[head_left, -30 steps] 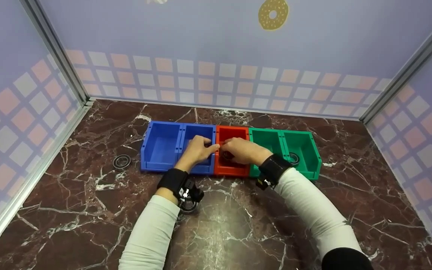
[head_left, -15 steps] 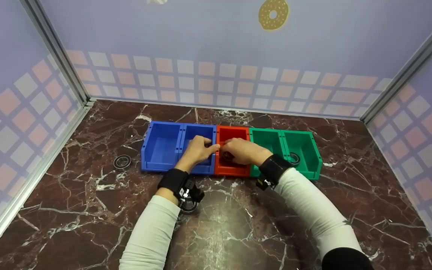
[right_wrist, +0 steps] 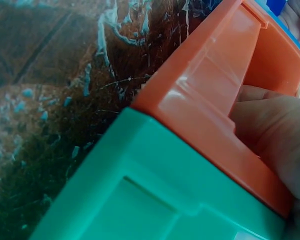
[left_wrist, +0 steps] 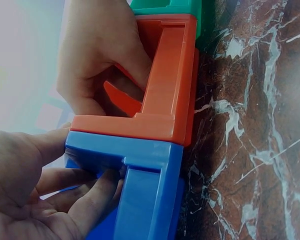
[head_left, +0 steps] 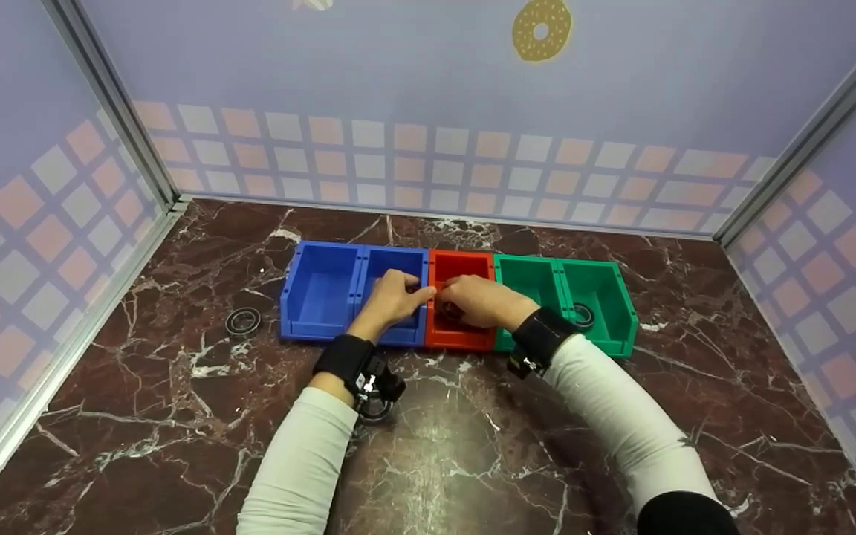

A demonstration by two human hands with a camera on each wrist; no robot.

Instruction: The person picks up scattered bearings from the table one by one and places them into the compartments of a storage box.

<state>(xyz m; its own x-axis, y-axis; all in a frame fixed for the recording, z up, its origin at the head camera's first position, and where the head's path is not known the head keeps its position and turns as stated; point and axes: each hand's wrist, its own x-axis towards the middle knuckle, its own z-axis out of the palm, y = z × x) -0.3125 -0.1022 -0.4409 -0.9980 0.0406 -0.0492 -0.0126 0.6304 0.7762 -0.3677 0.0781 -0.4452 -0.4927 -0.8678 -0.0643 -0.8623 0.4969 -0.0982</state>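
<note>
A row of joined bins stands on the marbled table: two blue, one red, two green. My left hand (head_left: 394, 297) grips the side wall of the inner blue bin (left_wrist: 140, 200), fingers inside it and thumb over the edge at the red bin. My right hand (head_left: 484, 299) reaches down into the red bin (head_left: 465, 338), fingers bent toward its left wall. In the left wrist view, the right hand's thumb goes down inside the red bin; its fingertips are hidden, and I cannot tell whether they hold anything.
A ball bearing (head_left: 242, 321) lies on the table left of the bins. Another bearing (head_left: 374, 410) lies partly hidden beside my left wrist. A third bearing (head_left: 582, 315) sits in the outer green bin (head_left: 606, 286). Patterned panels (head_left: 428, 74) enclose the table.
</note>
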